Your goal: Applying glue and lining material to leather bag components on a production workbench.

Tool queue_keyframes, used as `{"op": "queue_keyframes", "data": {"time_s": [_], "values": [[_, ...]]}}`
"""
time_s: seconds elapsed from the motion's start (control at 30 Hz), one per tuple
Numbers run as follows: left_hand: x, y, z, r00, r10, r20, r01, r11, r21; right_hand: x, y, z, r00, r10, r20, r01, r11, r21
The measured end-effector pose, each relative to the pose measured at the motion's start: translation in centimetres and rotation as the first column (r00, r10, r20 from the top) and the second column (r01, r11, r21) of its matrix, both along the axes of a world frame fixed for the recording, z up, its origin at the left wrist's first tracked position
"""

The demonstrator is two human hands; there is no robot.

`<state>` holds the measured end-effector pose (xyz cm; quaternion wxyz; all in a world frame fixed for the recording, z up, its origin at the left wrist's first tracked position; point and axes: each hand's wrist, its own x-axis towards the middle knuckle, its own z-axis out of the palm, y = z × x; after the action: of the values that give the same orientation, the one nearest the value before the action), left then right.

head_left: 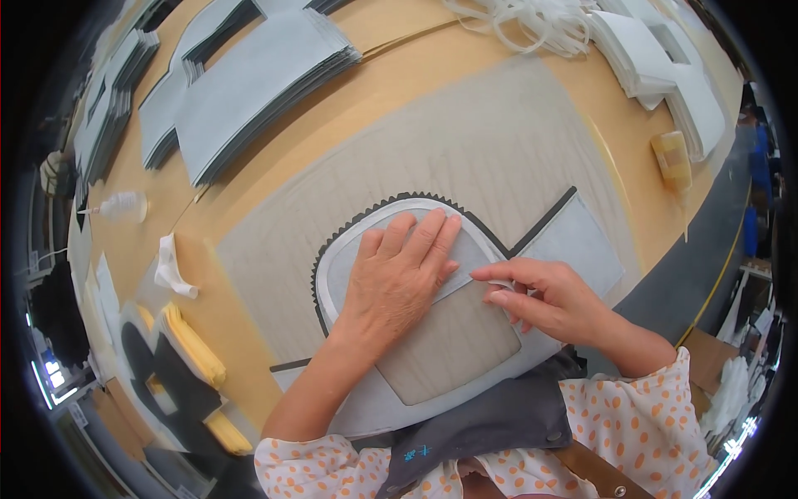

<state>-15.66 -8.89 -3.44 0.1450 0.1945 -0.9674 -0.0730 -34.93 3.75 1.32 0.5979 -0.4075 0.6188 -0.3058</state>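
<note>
- Far to the left of the hands, a clear plastic squeeze bottle lies on the tan worktable, with a crumpled white cloth scrap nearer in.
- The left hand lies flat, fingers spread, pressing down on a light grey, loop-shaped fabric piece with a black saw-toothed edge.
- That piece rests on a pale grey work mat, right under both hands.
- The right hand, just beside the left, seems to pinch the piece's inner edge between thumb and forefinger; the grip is partly hidden.
- Beyond the right hand lies a yellowish glue bottle.
</note>
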Motion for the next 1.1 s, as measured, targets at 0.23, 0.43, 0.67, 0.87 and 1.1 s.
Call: {"op": "queue_keyframes", "data": {"time_s": [0.23, 0.43, 0.67, 0.87, 1.1], "values": [[0.1, 0.3, 0.1, 0.998, 0.01, 0.059, -0.012, 1.0, 0.02, -0.2, 0.2, 0.2, 1.0, 0.008, 0.009, -0.008, 1.0, 0.001], [0.1, 0.4, 0.2, 0.998, 0.019, 0.067, -0.02, 1.0, 0.023, -0.6, 1.5, 1.1, 0.999, -0.012, -0.035, 0.011, 1.0, -0.027], [0.0, 0.7, 0.7, 0.996, 0.034, 0.083, -0.04, 0.996, 0.077, -1.1, 3.4, -0.4, 0.875, -0.107, -0.472, -0.112, 0.905, -0.411], [-0.1, 0.9, 0.7, 0.998, 0.012, 0.061, -0.016, 0.997, 0.073, -1.3, 4.0, -0.7, 0.839, -0.131, -0.528, -0.137, 0.888, -0.44], [-0.2, 1.1, 0.8, 0.999, 0.008, 0.05, -0.011, 0.997, 0.071, -1.4, 4.1, -1.1, 0.855, -0.136, -0.5, -0.114, 0.892, -0.438]]}}
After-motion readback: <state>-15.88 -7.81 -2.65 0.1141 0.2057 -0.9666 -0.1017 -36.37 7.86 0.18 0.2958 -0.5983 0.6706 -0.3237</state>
